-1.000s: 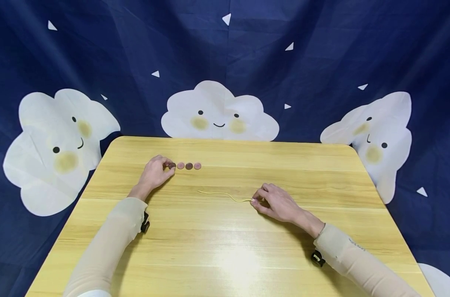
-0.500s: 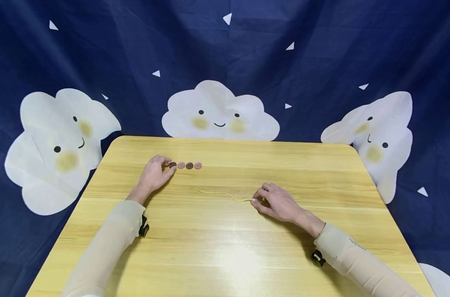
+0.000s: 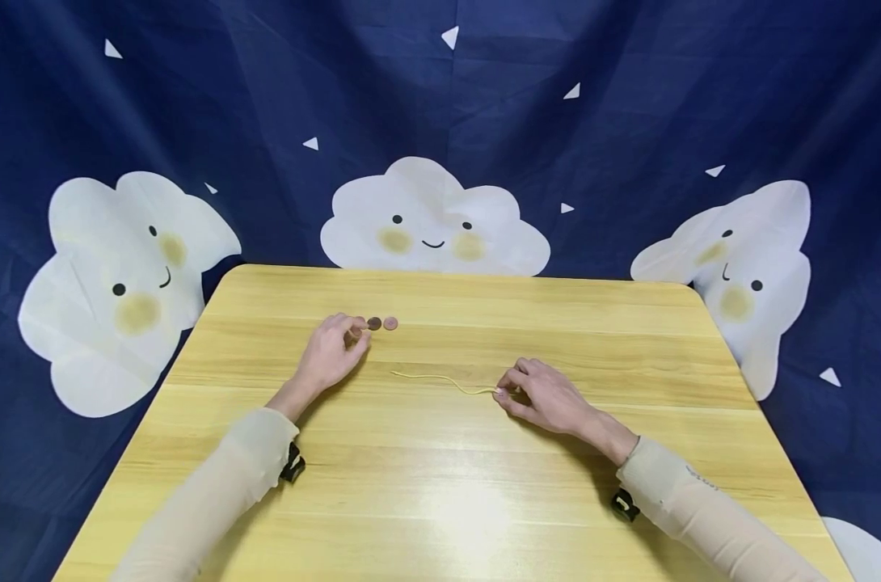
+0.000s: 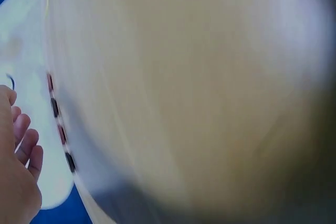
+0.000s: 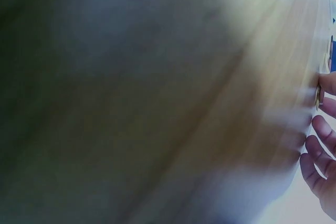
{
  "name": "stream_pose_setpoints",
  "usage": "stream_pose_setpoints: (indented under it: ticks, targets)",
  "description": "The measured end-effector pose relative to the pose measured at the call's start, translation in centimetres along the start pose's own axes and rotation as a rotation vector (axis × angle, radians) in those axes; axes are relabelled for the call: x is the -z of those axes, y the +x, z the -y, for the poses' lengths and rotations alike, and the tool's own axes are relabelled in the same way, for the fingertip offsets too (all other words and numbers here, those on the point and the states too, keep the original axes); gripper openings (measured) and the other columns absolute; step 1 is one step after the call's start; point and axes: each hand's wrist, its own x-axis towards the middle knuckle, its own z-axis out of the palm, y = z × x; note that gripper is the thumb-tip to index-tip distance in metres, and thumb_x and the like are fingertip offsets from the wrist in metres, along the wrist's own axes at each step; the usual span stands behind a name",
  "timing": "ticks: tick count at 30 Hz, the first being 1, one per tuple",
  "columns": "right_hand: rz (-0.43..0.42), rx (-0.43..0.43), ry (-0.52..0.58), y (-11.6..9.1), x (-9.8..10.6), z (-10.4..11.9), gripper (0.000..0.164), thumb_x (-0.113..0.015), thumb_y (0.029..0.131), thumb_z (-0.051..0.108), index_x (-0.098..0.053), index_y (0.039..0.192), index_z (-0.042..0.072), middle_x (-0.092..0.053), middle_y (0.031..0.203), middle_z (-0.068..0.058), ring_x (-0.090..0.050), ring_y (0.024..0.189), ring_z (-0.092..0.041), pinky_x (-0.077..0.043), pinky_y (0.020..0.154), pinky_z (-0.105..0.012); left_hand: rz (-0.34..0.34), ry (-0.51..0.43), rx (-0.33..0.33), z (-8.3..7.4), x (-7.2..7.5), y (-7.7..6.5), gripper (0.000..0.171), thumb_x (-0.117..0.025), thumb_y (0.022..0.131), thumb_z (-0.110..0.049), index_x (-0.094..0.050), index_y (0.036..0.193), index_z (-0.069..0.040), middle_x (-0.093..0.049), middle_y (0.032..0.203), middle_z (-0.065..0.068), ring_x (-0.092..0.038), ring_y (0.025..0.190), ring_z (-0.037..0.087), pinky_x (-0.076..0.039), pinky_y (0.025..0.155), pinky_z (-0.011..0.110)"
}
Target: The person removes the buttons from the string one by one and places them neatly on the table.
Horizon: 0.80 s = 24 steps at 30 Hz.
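Note:
Several small round button-like discs, alternating reddish and dark, lie in a row near the table's far left. In the head view, a dark disc (image 3: 374, 323) and a pinkish disc (image 3: 390, 323) show beside my left hand (image 3: 333, 352), which hides the others. The left wrist view shows the row whole, including the end dark disc (image 4: 70, 162), with my left hand's loosely bent fingers apart from it. Right of the middle, my right hand (image 3: 545, 396) pinches one end of a thin yellow cord (image 3: 440, 377). A small pinkish spot shows at its fingertips; what it is, I cannot tell.
The light wooden table (image 3: 440, 461) has a bright glare patch near the front. Behind it hangs a dark blue cloth (image 3: 382, 81) with white smiling clouds. The cord's free end trails left across the wood.
My left hand has come away from the left-end dark disc, moving right and a little nearer, now hiding the row's left part. The right hand and cord have stayed in place.

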Motion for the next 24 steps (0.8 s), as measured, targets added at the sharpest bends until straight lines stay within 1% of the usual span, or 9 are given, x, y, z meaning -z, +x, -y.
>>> stream_pose_setpoints:
  ticks: [6,8,10,15,20,24]
  targets:
    - [-0.006,0.010,0.000,0.1,-0.1,-0.1,0.013,-0.074,0.099,0.036,-0.075,0.108,0.026,-0.060,0.091,0.009,-0.046,0.080,-0.006,-0.042,0.072,-0.025,-0.040,0.009,-0.055,-2.2,-1.4,-0.5,0.017,-0.072,0.096,-0.018,-0.076,0.105,-0.004,-0.074,0.094,0.010,-0.066,0.086,0.025,-0.059,0.079,0.042]
    - [-0.003,0.007,0.002,0.1,-0.1,-0.1,0.013,-0.073,0.099,0.036,-0.075,0.108,0.027,-0.060,0.091,0.009,-0.046,0.080,-0.007,-0.042,0.073,-0.025,-0.041,0.006,-0.077,-2.9,-1.9,-0.7,0.015,-0.073,0.096,-0.016,-0.076,0.104,-0.005,-0.073,0.093,0.009,-0.066,0.085,0.023,-0.060,0.077,0.040]
    - [0.001,0.004,0.004,0.1,-0.1,-0.1,0.013,-0.073,0.099,0.037,-0.075,0.108,0.027,-0.060,0.091,0.009,-0.046,0.080,-0.007,-0.042,0.073,-0.025,-0.026,-0.004,-0.093,-3.6,-2.3,-0.9,0.014,-0.074,0.095,-0.016,-0.076,0.104,-0.005,-0.073,0.093,0.009,-0.067,0.084,0.022,-0.060,0.077,0.039]
    - [-0.006,0.009,0.004,0.2,-0.1,-0.1,0.013,-0.074,0.099,0.037,-0.075,0.107,0.027,-0.061,0.091,0.009,-0.047,0.080,-0.007,-0.042,0.073,-0.025,0.031,-0.030,-0.115,-5.4,-3.6,-1.4,0.013,-0.073,0.096,-0.018,-0.075,0.104,-0.008,-0.074,0.096,0.006,-0.068,0.088,0.021,-0.059,0.082,0.039]
    - [-0.017,0.016,-0.008,0.1,-0.2,-0.2,0.014,-0.074,0.099,0.037,-0.075,0.108,0.027,-0.061,0.091,0.009,-0.046,0.080,-0.006,-0.042,0.072,-0.024,0.088,-0.049,-0.164,-7.1,-5.0,-1.6,0.012,-0.074,0.096,-0.019,-0.076,0.103,-0.010,-0.074,0.097,0.003,-0.067,0.091,0.018,-0.059,0.085,0.036]
    - [-0.019,0.015,-0.007,0.1,-0.3,-0.1,0.014,-0.073,0.099,0.038,-0.075,0.107,0.027,-0.061,0.091,0.010,-0.046,0.080,-0.006,-0.041,0.071,-0.023,0.128,-0.067,-0.211,-8.5,-5.8,-1.7,0.010,-0.074,0.095,-0.020,-0.076,0.101,-0.012,-0.075,0.097,0.001,-0.067,0.094,0.018,-0.058,0.089,0.037]
